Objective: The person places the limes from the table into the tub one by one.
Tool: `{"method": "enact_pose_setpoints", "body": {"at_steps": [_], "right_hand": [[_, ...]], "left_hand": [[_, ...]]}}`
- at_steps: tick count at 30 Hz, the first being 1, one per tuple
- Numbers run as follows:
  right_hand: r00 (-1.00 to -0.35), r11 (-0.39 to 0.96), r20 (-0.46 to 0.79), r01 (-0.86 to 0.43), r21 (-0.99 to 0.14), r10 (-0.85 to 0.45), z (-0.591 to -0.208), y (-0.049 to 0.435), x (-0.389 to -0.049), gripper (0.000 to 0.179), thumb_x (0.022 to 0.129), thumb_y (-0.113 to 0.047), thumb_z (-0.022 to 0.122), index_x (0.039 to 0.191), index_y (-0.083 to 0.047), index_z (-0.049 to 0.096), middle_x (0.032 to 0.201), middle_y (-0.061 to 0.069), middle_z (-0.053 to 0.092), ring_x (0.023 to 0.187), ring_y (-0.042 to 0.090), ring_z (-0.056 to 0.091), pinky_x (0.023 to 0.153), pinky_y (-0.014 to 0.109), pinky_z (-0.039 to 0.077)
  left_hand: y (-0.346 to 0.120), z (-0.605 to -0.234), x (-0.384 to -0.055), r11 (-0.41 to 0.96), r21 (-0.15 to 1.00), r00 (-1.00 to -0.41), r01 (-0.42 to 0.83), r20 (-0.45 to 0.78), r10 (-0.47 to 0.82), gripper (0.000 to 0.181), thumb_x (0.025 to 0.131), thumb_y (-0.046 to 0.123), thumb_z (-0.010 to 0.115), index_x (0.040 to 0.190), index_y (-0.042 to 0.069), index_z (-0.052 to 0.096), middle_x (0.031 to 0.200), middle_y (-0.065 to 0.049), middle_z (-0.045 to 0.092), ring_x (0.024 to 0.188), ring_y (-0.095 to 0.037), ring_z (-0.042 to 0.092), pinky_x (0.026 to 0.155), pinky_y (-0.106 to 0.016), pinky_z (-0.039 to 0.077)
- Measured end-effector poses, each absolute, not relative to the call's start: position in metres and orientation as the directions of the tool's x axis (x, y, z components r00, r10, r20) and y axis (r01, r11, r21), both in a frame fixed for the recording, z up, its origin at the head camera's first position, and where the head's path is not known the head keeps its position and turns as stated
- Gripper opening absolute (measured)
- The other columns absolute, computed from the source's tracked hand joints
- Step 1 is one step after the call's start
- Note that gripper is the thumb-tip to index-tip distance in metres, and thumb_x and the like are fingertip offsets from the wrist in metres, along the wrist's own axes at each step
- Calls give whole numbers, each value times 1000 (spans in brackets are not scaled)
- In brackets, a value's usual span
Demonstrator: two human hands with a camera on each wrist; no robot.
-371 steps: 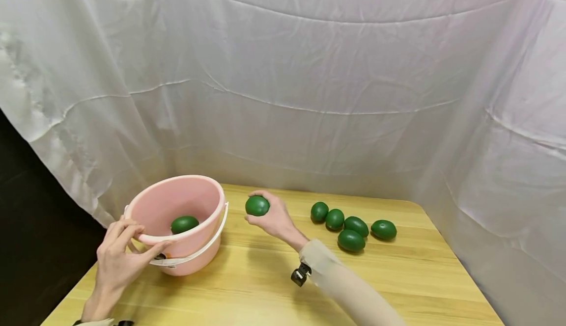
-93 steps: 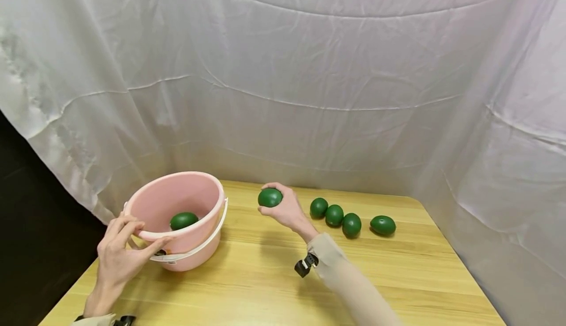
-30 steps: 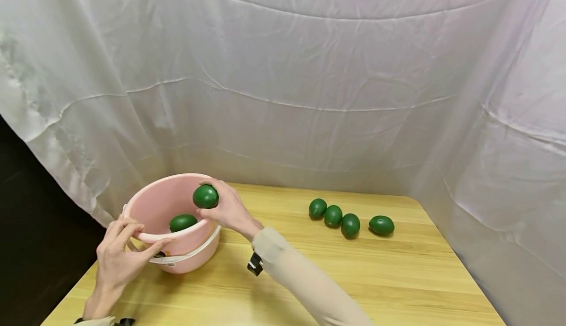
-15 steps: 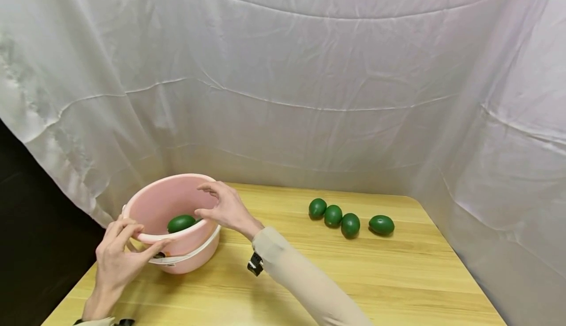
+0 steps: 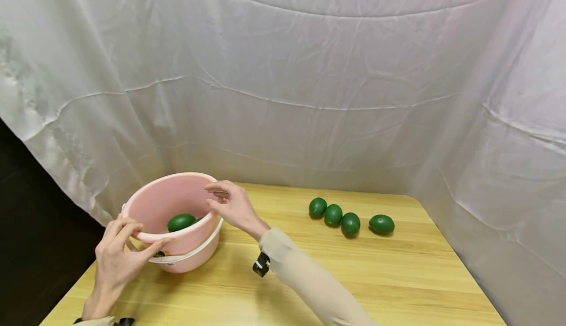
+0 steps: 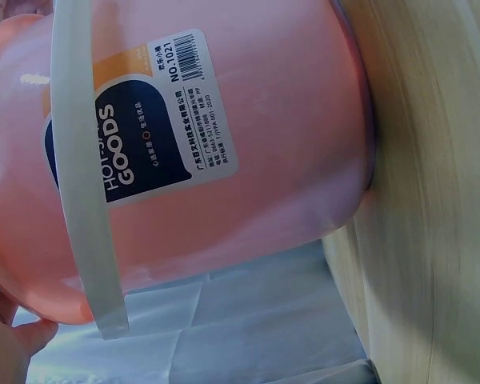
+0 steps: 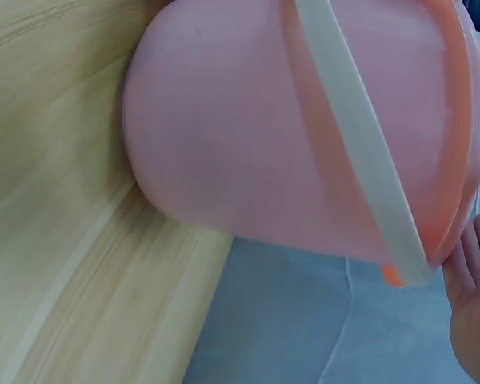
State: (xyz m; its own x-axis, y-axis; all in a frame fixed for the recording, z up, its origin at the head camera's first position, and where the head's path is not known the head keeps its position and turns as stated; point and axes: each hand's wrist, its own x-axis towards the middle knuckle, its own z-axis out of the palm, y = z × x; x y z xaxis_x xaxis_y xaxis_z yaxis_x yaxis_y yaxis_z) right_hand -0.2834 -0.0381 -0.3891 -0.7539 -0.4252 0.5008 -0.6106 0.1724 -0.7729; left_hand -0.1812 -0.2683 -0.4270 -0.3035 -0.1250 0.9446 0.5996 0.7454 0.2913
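My left hand (image 5: 118, 255) grips the bucket (image 5: 194, 241) at its near left rim, fingers laid over the edge and thumb against the outer wall. My right hand (image 5: 236, 208) is at the right side of the rim, fingers parted, loosely bent and holding nothing. The bucket is pink and stands on the wooden surface (image 5: 353, 277), its mouth tipped toward me in the head view.

Inside lies one green fruit (image 5: 181, 223). A dark green sliver beside it appears to be a second, though the near rim hides most of it.

On the surface to the right, well apart from the bucket, three fruit (image 5: 333, 215) sit in a slanting row; a fourth (image 5: 382, 224) lies just beyond, separate from them.

The white handle (image 6: 80, 176) hangs down along the bucket's wall and crosses a printed label (image 6: 148, 116). Pale cloth (image 5: 283, 70) hangs behind the surface.
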Motion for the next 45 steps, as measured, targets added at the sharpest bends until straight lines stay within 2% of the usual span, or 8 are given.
{"method": "enact_pose_setpoints", "body": {"at_steps": [4, 7, 11, 16, 24, 30, 40, 45], "right_hand": [[-718, 203, 572, -676, -708, -395, -392, -28, -286, 25, 91, -3, 66, 115, -5, 69, 115, 7, 67, 101, 17, 66, 94, 25, 53], [-706, 233, 597, -698, -677, -380, -396, -19, -289, 23, 92, -5, 66, 114, -4, 69, 114, 7, 68, 105, 15, 65, 96, 24, 52], [-720, 266, 587, -687, -676, -369, -402, -6, -290, 23, 91, -6, 66, 114, -5, 69, 115, 7, 68, 109, 17, 65, 97, 22, 50], [-745, 306, 567, -664, -682, -352, -409, 9, -291, 23, 91, -5, 65, 113, -5, 69, 114, 7, 69, 108, 18, 65, 98, 23, 50], [-803, 343, 505, -593, -728, -315, -424, 35, -284, 23, 92, -10, 64, 114, -12, 70, 116, 4, 69, 108, 20, 65, 97, 32, 53], [-857, 390, 451, -515, -763, -249, -436, 68, -284, 24, 93, -11, 64, 117, -13, 69, 120, 5, 68, 110, 23, 65, 97, 36, 52], [-888, 456, 436, -452, -767, -145, -449, 116, -286, 23, 92, -10, 66, 115, -12, 70, 119, 6, 68, 111, 24, 64, 96, 39, 53], [-915, 533, 393, -380, -756, -95, -455, 139, -286, 24, 93, -14, 67, 117, -15, 70, 121, 4, 67, 113, 24, 62, 97, 41, 52]], "left_hand": [[-270, -429, -185, 738, 293, -300, 608, 945, -128, 81, 68, 72, 73, 71, -7, 60, 80, -21, 54, 100, 8, 43, 104, -9, 34], [-273, -433, -188, 738, 295, -306, 607, 944, -126, 80, 68, 72, 74, 72, -7, 60, 81, -20, 55, 100, 8, 43, 103, -8, 34], [-275, -436, -188, 742, 302, -315, 598, 940, -128, 79, 68, 73, 73, 72, -5, 60, 82, -19, 56, 100, 8, 44, 101, -6, 34], [-270, -431, -183, 749, 297, -303, 592, 943, -135, 80, 70, 72, 72, 71, -7, 59, 81, -19, 55, 103, 11, 44, 106, -9, 34], [-273, -432, -181, 755, 301, -315, 582, 940, -133, 80, 71, 73, 70, 72, -7, 60, 80, -19, 54, 100, 11, 41, 88, -1, 31], [-281, -440, -187, 751, 296, -337, 591, 936, -104, 76, 70, 72, 72, 75, -4, 62, 82, -16, 56, 98, 7, 43, 82, -1, 31], [-280, -440, -189, 745, 293, -324, 599, 940, -110, 76, 69, 71, 73, 74, -4, 63, 83, -16, 56, 94, 3, 43, 82, -3, 31], [-280, -441, -189, 755, 293, -329, 586, 938, -109, 76, 70, 72, 71, 74, -4, 62, 82, -16, 56, 96, 6, 42, 82, -1, 30]]}}
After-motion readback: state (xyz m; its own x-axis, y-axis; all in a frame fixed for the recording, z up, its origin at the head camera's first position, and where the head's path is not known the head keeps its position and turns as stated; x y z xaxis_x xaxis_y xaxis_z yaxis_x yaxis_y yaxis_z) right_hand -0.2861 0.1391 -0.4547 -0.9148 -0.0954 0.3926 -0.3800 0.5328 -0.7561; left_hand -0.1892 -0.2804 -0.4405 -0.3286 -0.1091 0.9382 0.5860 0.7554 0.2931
